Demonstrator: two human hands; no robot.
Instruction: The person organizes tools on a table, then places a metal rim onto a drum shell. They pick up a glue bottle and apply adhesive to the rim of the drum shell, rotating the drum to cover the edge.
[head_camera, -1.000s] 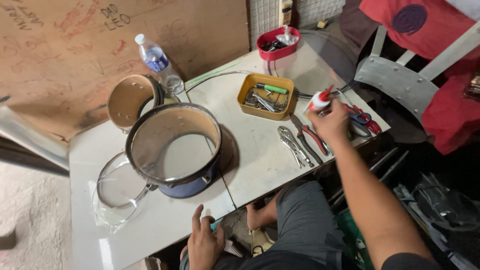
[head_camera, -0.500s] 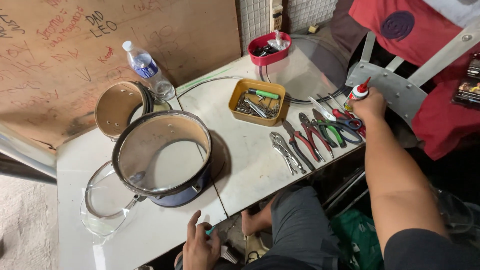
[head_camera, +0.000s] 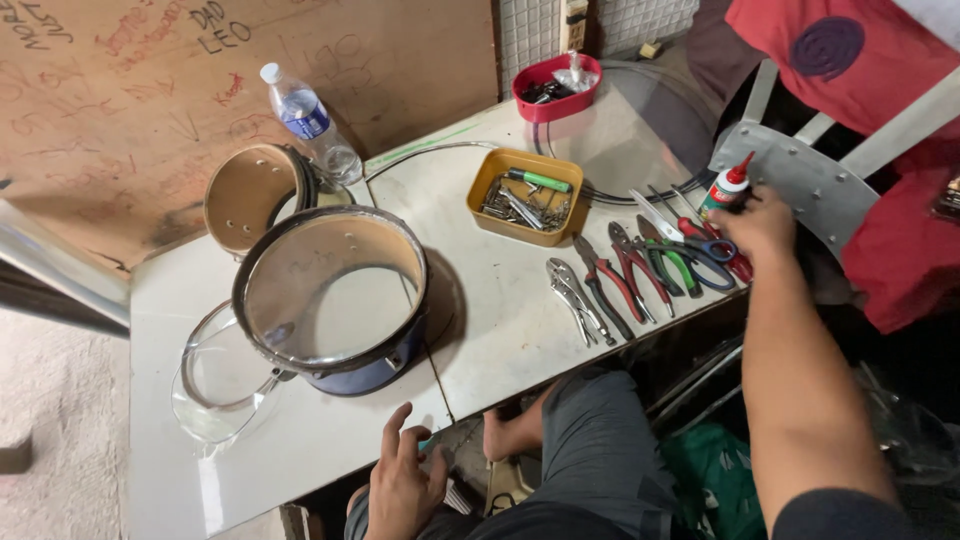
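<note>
Right hand (head_camera: 765, 222) grips a small red-capped glue bottle (head_camera: 724, 188) at the desk's (head_camera: 500, 320) far right; left hand (head_camera: 405, 485) rests open, near.

A white surface (head_camera: 500, 320) carries a blue drum shell (head_camera: 335, 300) beside a smaller tan drum shell (head_camera: 250, 195), a clear hoop (head_camera: 215, 380), a water bottle (head_camera: 310, 120), a yellow tray (head_camera: 525, 197) of hardware, a red tub (head_camera: 556, 88), and pliers (head_camera: 625, 275) in a row.
</note>
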